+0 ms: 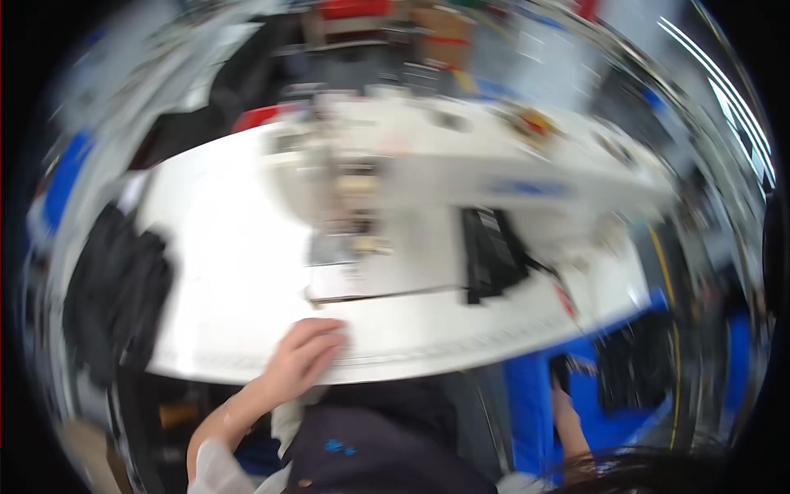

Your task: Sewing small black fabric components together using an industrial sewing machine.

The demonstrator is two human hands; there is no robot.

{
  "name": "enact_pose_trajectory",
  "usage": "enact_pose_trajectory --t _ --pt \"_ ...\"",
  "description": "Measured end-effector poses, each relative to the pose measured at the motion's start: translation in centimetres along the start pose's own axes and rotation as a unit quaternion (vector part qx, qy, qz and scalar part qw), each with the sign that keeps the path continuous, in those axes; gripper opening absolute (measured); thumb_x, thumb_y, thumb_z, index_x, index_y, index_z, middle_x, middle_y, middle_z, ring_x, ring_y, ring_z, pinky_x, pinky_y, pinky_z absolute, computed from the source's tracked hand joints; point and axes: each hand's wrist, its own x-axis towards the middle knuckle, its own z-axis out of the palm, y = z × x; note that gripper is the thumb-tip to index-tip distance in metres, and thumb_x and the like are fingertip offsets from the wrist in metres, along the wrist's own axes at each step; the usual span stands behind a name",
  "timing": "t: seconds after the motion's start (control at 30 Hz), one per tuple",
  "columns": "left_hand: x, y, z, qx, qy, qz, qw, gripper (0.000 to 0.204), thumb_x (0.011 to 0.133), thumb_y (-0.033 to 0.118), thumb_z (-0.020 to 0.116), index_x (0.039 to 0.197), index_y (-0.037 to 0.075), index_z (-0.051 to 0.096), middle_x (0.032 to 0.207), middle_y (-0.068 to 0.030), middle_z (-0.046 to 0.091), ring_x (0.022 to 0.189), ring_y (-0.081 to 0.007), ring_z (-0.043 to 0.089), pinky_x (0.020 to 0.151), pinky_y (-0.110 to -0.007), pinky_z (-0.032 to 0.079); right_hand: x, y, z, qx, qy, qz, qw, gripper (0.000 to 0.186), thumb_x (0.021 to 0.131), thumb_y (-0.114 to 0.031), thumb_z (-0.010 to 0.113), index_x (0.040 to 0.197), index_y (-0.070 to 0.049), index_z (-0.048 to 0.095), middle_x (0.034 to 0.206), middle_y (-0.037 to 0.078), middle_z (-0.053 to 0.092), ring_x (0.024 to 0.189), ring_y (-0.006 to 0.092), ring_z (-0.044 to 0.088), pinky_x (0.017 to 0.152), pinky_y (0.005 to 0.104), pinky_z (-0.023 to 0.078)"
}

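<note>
My left hand (308, 356) lies on the front edge of a white sewing machine table (222, 280), its fingers stretched out and holding nothing. Behind it stands the white sewing machine (485, 169), with its needle and presser foot area (362, 239) a little beyond my fingers. Low on the right, my right hand (563, 405) reaches down to a blue bin (529, 403). A small black cloth piece (560, 372) covers its fingertips and appears to be in its grip, though motion blurs the detail. More black cloth (634, 362) lies in the bin.
Under the machine arm, a black strip-like piece (490, 255) rests on the table. A heap of black cloth (119, 288) hangs at the table's left end. Farther back are a red container (354, 10) and a cardboard box (443, 37). The whole view is smeared.
</note>
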Motion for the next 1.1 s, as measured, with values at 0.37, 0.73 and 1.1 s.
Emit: enact_pose_trajectory --t 0.37,0.73,1.1 --pt "-16.0 -7.1 -18.5 0.339 0.497 -0.277 0.749 0.02 0.09 0.013 0.059 0.107 0.002 0.058 0.113 -0.0113 0.054 0.093 -0.0227 0.053 0.081 -0.031 0.043 -10.9 -42.3 -1.4 -0.179 0.103 -0.517 0.831 0.009 0.079 -0.002 0.066 0.074 -0.003 0.058 0.067 0.011 0.053 0.048 0.0211 0.05 0.048 0.0327 0.042" --pt "-23.3 -9.1 -20.9 -0.131 0.619 -0.284 0.72 0.044 0.084 0.007 0.068 0.124 0.0 0.051 0.083 0.0028 0.058 0.077 -0.0037 0.052 0.073 -0.019 0.041 -15.9 -66.3 26.5 0.049 -0.153 -0.822 0.546 0.024 0.083 -0.006 0.064 0.105 0.003 0.061 0.108 0.015 0.06 0.099 0.0317 0.058 0.083 0.0367 0.048" --pt "-23.7 -11.1 -20.8 -0.173 0.627 -0.254 0.716 0.027 0.083 -0.001 0.065 0.109 0.001 0.057 0.081 0.0023 0.055 0.071 -0.0034 0.051 0.067 -0.019 0.043 -17.6 -70.9 39.5 0.296 -0.359 -0.505 0.727 0.011 0.089 -0.007 0.056 0.091 0.002 0.051 0.088 0.012 0.062 0.084 0.0189 0.063 0.077 0.0285 0.052"
